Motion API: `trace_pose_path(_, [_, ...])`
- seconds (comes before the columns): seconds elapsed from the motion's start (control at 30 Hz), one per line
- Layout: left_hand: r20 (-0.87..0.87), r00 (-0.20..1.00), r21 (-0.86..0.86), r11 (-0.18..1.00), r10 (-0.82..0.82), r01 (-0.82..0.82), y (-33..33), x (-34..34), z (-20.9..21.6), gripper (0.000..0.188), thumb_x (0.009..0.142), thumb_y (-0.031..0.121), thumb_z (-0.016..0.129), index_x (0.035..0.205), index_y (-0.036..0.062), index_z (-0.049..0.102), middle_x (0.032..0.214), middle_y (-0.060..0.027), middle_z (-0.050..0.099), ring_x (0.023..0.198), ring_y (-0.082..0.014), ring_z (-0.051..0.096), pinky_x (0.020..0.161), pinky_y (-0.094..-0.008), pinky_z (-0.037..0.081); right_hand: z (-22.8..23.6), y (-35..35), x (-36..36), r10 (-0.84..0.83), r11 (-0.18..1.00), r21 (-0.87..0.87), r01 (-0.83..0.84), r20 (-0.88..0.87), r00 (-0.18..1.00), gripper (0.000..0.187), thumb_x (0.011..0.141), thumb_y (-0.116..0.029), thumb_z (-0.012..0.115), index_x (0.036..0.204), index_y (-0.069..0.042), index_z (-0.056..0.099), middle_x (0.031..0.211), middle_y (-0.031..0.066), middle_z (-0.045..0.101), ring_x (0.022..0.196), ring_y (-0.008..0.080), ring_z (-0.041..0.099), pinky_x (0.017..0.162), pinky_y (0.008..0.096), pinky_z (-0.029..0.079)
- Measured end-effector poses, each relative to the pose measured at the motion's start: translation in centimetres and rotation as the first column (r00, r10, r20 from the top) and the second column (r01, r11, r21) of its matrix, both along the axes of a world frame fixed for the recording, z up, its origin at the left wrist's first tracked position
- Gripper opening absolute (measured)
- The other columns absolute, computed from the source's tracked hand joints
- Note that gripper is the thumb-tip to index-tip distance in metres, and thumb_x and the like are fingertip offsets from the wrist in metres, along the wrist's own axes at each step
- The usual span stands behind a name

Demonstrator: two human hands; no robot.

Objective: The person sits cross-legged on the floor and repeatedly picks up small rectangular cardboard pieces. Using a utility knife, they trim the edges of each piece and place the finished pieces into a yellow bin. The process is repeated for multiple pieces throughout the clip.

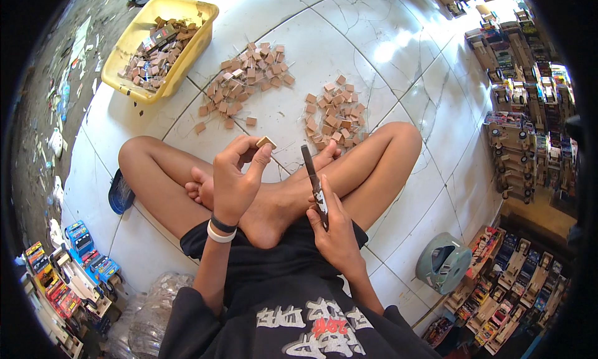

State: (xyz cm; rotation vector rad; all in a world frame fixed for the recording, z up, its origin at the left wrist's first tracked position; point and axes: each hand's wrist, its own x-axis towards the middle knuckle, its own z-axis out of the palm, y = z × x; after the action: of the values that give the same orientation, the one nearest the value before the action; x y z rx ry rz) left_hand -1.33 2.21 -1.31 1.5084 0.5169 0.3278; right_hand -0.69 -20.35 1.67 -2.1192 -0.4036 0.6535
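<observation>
Fingers of the left hand [233,178] pinch a small tan cardboard square [266,142] up at chest level, seemingly for inspection, while the right hand [335,225] grips a dark slim stick-like tool [313,183] upright, above two loose heaps of similar brown squares [249,75] on the white tiled floor [386,66].

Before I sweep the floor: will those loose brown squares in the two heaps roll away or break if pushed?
The brown squares look flat and thin, so they would probably slide, not roll. The left hand pinches one by two fingertips, so each seems light. They hold shape when heaped, likely stiff, not fragile.
</observation>
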Motion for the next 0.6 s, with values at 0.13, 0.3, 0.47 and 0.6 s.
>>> trace_pose_path(0.13, [-0.013,0.995,-0.151,0.984,-0.101,0.098,0.4,-0.1,0.5,0.013,0.102,0.007,0.072,0.102,-0.0063,0.073,0.091,-0.0029,0.072,0.083,-0.0071,0.066,0.076,-0.0222,0.053,0.8,-0.8,0.3,0.072,0.997,0.032,-0.069,-0.098,0.993,0.070,0.105,-0.001,0.062,0.167,-0.002,0.030,0.122,0.0165,0.064,0.105,0.0253,0.066,0.094,0.0351,0.054])
trace_pose_path(0.3, [-0.018,0.991,-0.188,0.974,-0.130,0.125,0.3,-0.3,1.3,0.015,0.102,0.009,0.072,0.103,-0.0059,0.073,0.091,-0.0030,0.073,0.081,-0.0064,0.065,0.075,-0.0212,0.052,1.5,-0.7,0.3,0.111,0.992,0.082,-0.100,-0.137,0.984,0.070,0.104,0.000,0.062,0.167,-0.002,0.031,0.121,0.0158,0.063,0.104,0.0220,0.066,0.093,0.0334,0.054])
trace_pose_path(0.47, [-0.004,0.995,-0.171,0.980,-0.101,0.099,-0.2,-0.3,1.4,0.016,0.102,0.007,0.073,0.106,-0.0078,0.075,0.092,-0.0041,0.074,0.085,-0.0090,0.069,0.078,-0.0222,0.055,2.0,-0.1,-0.3,0.085,0.989,0.138,-0.054,-0.231,0.969,0.069,0.105,-0.009,0.064,0.164,0.003,0.030,0.122,0.0256,0.061,0.106,0.0404,0.064,0.095,0.0424,0.050])
trace_pose_path(0.6, [0.034,0.999,-0.198,0.979,-0.042,0.047,-1.3,-0.5,1.2,0.016,0.100,0.003,0.073,0.111,-0.0084,0.076,0.098,-0.0091,0.077,0.092,-0.0145,0.075,0.082,-0.0259,0.060,2.2,0.8,-0.7,0.068,0.993,0.107,-0.049,-0.175,0.982,0.069,0.105,-0.009,0.064,0.164,0.004,0.030,0.127,0.0286,0.061,0.113,0.0438,0.065,0.097,0.0447,0.050])
